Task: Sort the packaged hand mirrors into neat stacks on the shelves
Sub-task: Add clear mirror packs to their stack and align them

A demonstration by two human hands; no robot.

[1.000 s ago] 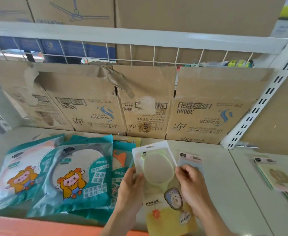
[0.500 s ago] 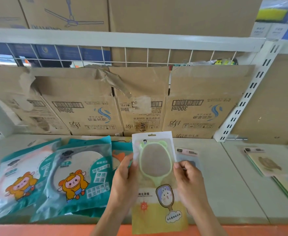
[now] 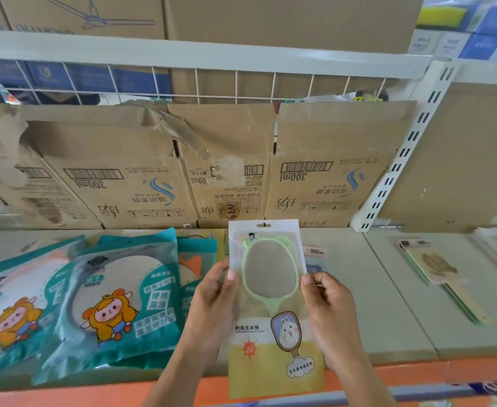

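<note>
Holding a packaged hand mirror [image 3: 270, 306] upright above the shelf [image 3: 358, 289], the left hand [image 3: 215, 304] pinches its left edge and the right hand [image 3: 326, 306] pinches its right edge, thumbs on the front. Inside the clear pack sits a green-framed mirror with small ears. At 9 o'clock from it, teal mirror packs [image 3: 124, 301] lie overlapping on the shelf; at 3 o'clock, well apart, lies a small stack of mirrors [image 3: 441, 268]. Flattened cardboard [image 3: 153, 171] lines the back.
</note>
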